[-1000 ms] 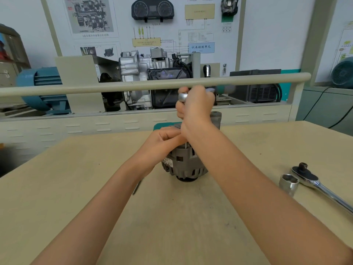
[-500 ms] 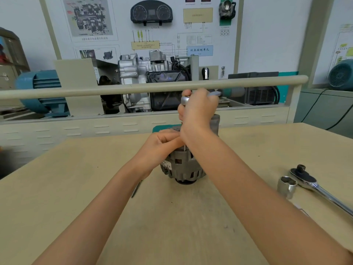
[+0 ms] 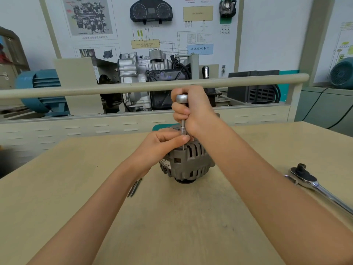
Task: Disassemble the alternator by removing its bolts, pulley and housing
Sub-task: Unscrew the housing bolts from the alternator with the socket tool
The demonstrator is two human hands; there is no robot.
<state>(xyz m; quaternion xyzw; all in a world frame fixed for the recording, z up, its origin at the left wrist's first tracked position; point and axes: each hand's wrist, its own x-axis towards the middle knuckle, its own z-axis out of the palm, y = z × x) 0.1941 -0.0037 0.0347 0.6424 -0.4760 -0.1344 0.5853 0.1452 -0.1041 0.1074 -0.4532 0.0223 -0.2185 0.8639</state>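
The alternator stood on end mid-tabletop. The right hand was closed around a driver held upright over a housing bolt; the left hand pinched its shaft low, steadying it. If the driver tilted, its tip could likely slip off the bolt. The unclamped alternator might also tip under sideways force. A ratchet lay well apart.

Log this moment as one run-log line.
right hand grips driver upright | left hand steadies shaft at alternator | ratchet idle on table
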